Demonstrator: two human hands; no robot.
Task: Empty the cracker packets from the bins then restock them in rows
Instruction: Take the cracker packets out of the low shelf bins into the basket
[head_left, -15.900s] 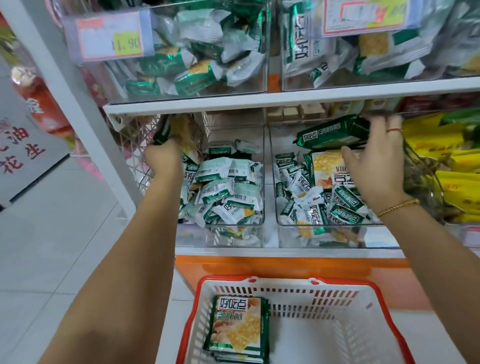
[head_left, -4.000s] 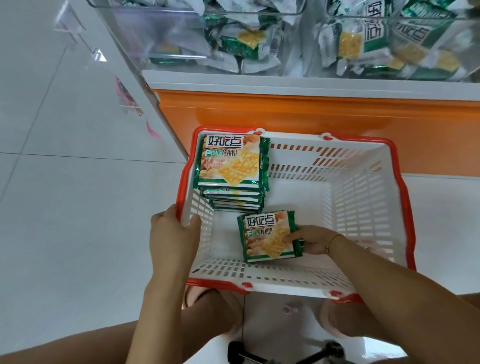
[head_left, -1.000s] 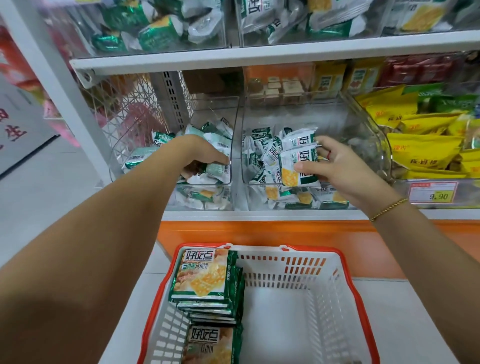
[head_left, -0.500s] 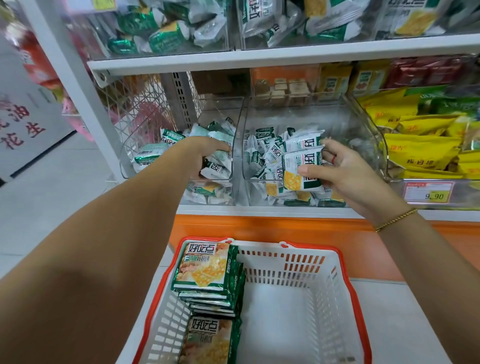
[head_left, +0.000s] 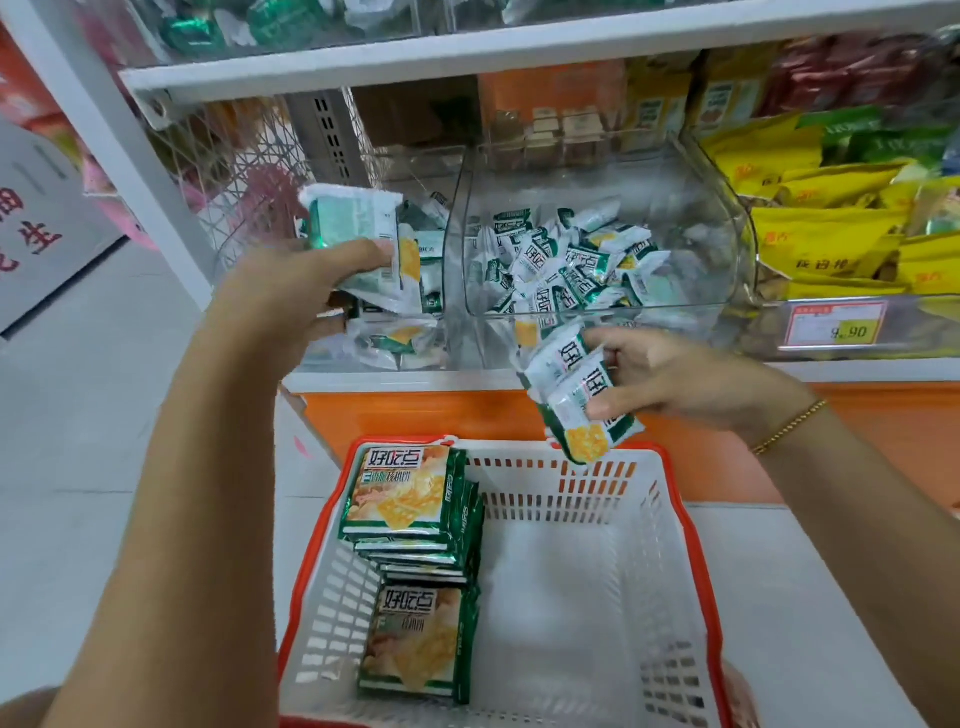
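Emptying the bins (head_left: 719, 234): left hand (head_left: 306, 296) and right hand (head_left: 675, 376) each curl fingers (head_left: 358, 253) round cracker packets (head_left: 571, 415), apparently bound for the basket (head_left: 571, 491).

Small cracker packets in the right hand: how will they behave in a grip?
Probably light: the right hand holds several small packets pinched together. The glossy film looks slippery, so they may slide apart. The crimped ends look floppy, and the crackers inside are likely brittle, so squeeze gently.
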